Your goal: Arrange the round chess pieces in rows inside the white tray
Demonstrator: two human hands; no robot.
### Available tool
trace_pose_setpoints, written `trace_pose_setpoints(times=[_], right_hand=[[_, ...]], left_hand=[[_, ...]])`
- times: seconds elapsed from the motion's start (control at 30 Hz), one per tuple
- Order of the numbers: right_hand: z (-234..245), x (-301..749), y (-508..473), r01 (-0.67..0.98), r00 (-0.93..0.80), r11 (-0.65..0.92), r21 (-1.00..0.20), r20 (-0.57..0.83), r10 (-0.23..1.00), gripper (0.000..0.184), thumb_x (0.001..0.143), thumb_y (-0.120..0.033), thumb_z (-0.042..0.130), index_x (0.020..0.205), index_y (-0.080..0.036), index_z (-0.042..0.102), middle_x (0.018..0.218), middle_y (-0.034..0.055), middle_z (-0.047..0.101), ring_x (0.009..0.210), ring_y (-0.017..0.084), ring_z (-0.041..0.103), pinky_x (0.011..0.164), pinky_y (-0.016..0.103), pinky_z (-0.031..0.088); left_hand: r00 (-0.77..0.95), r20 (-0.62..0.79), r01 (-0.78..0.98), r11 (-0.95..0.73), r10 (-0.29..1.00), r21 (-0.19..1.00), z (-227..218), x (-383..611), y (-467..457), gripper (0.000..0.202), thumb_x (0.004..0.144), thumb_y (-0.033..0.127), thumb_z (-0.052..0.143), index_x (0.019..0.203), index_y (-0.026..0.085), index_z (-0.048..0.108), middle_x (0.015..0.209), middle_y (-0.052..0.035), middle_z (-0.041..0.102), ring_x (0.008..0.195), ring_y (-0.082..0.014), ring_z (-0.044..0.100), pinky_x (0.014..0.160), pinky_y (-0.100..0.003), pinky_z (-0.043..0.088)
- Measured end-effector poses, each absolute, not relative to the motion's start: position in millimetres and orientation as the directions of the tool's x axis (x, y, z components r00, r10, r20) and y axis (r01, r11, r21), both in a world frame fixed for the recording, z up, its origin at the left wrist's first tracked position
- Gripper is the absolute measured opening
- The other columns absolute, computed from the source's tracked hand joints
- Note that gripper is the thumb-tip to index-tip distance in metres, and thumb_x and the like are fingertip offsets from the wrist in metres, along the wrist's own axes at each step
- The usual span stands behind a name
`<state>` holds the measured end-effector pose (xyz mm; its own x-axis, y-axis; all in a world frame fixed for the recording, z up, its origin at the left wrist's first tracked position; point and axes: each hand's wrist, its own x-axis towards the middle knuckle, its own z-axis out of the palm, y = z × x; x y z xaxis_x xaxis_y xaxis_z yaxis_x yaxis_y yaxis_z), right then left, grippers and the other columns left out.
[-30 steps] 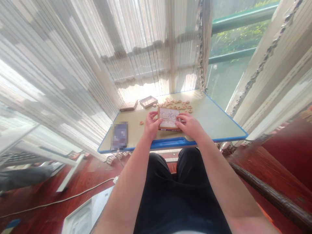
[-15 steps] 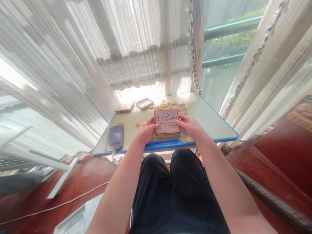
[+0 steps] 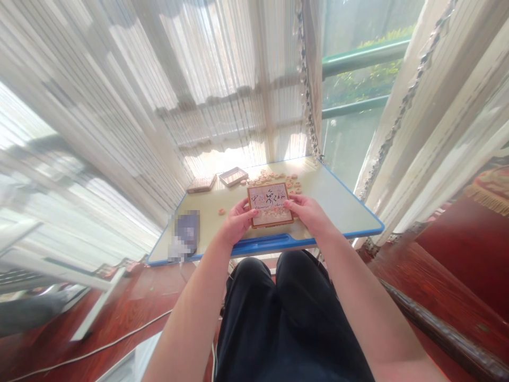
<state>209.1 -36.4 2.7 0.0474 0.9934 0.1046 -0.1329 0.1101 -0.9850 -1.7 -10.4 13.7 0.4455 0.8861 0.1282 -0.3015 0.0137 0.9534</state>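
Between my two hands is a Chinese chess box (image 3: 271,206), its printed lid tilted up toward me above the near part of the table. My left hand (image 3: 237,220) grips its left side, thumb on the front face. On the right side my right hand (image 3: 308,212) holds it the same way, thumb on the face. Beyond the box lie several round chess pieces (image 3: 293,184), partly hidden behind it. One lone piece (image 3: 221,211) lies to the left of my left hand.
A blue-edged table (image 3: 338,209) stands before my knees. At its back left are an open shallow tray (image 3: 234,176) and a flat box (image 3: 201,183). A blurred-out dark item (image 3: 187,233) lies at the left edge. Sheer curtains (image 3: 222,79) hang behind the table.
The whole view has shifted slightly, so the table sits a little lower and further left. Both hands keep their hold on the box, which looks slightly more turned.
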Motion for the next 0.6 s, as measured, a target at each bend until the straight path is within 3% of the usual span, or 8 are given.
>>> trace_pose_setpoints(times=[0.13,0.27,0.37,0.53,0.6], right_hand=[[0.1,210.7,-35.9,-0.079,0.108,0.086,-0.993,0.077,0.991,0.052,0.072,-0.035,0.068,0.119,-0.015,0.056,0.089,0.0069,0.071,0.080,0.020,0.067,0.067,0.031,0.055],[15.1,223.7,-45.0,-0.253,-0.083,0.080,-0.964,0.104,0.991,0.033,0.073,-0.033,0.069,0.101,-0.016,0.067,0.096,0.0067,0.071,0.085,0.017,0.066,0.079,0.030,0.054],[34.6,240.7,-41.8,-0.386,-0.097,0.008,-0.922,0.049,0.994,0.023,0.073,-0.026,0.069,0.092,-0.013,0.068,0.095,0.0083,0.071,0.086,0.016,0.066,0.080,0.027,0.054],[61.4,270.1,1.2,-0.462,0.043,-0.123,-0.878,-0.161,0.986,0.013,0.079,-0.025,0.061,0.082,-0.013,0.065,0.075,0.0053,0.070,0.064,0.011,0.064,0.057,0.019,0.053],[65.9,278.4,23.5,-0.415,0.101,-0.086,-0.906,-0.140,0.985,0.012,0.079,-0.026,0.058,0.080,-0.014,0.063,0.069,0.0038,0.068,0.059,0.011,0.062,0.050,0.020,0.050]], left_hand=[[0.433,0.109,-0.216,-0.015,0.895,0.976,17.1,-4.6,-8.5,0.058,0.068,0.025,0.072,0.121,0.017,0.051,0.112,-0.0123,0.065,0.102,-0.0271,0.062,0.087,-0.042,0.052],[0.521,0.007,-0.058,0.027,0.853,0.998,39.9,-2.8,1.0,0.056,0.066,0.022,0.075,0.119,0.019,0.056,0.110,-0.0129,0.066,0.100,-0.0291,0.063,0.083,-0.042,0.054],[0.573,-0.003,-0.041,0.033,0.819,0.999,63.7,11.2,13.1,0.049,0.065,0.020,0.075,0.112,0.018,0.062,0.108,-0.0139,0.066,0.100,-0.0292,0.063,0.082,-0.041,0.054],[0.544,-0.062,-0.087,0.130,0.837,0.988,85.4,52.3,50.1,0.035,0.065,0.014,0.072,0.099,0.010,0.067,0.103,-0.0162,0.068,0.093,-0.0268,0.066,0.083,-0.037,0.054],[0.469,-0.074,-0.099,0.136,0.880,0.986,86.0,69.8,70.3,0.032,0.065,0.011,0.070,0.097,0.010,0.067,0.101,-0.0154,0.068,0.089,-0.0261,0.067,0.079,-0.036,0.056]])
